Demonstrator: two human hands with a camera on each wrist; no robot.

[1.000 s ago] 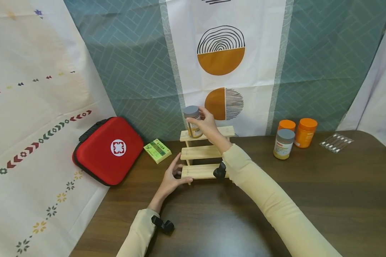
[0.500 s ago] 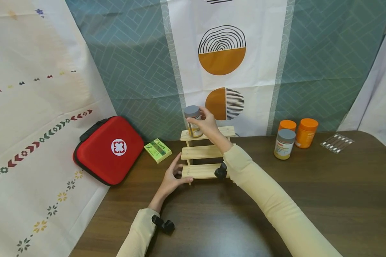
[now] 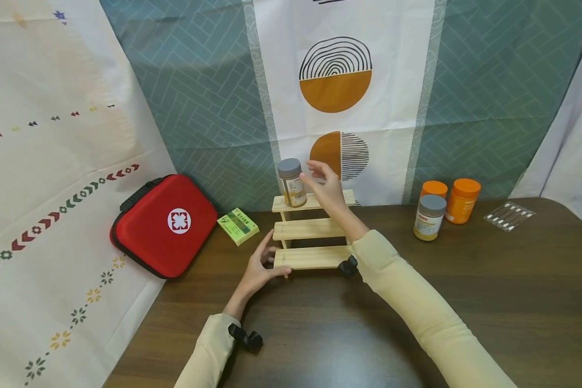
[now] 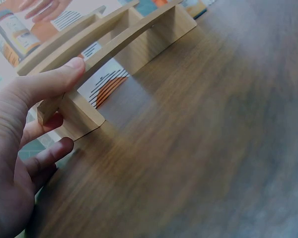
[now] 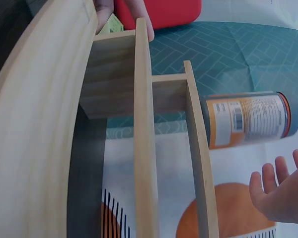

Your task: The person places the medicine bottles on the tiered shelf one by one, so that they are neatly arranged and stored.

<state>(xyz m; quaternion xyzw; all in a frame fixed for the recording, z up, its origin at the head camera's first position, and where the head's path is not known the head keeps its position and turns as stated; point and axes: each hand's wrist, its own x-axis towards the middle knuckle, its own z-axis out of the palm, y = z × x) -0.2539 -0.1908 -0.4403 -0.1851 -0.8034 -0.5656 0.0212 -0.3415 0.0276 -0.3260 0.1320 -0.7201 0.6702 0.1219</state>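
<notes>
Jar: We find the jar [image 3: 294, 189] upright towards the left end of the rack's top shelf [image 3: 314, 203], at eleven o'clock from the rack's middle. It sits on its flat base, so we judge that the plank bears its whole weight.
Right hand: The right hand [image 3: 326, 187] is just beside the jar, at its three o'clock. Its fingers are loosely spread and hold nothing; in the right wrist view we see a gap between them and the jar. We think that spread lowers the chance of tipping it.
Left hand: At the rack's eight o'clock, the left hand [image 3: 257, 273] grips the end of the lowest shelf [image 3: 315, 258], thumb over the plank and fingertips under it. We take this as a brace, since the rack [image 3: 307, 230] looks light enough to slide.
Nine o'clock: The green box [image 3: 238, 227] lies near the rack and apart from it, the red case [image 3: 165, 229] beyond. We cannot tell whether the case leans on anything.
Three o'clock: The table jar [image 3: 429, 218] stands upright before two orange tubs [image 3: 461, 203]; the swab packet [image 3: 509, 216] lies farther out. Grouped there, well apart from the rack, they probably leave the right hand room.
</notes>
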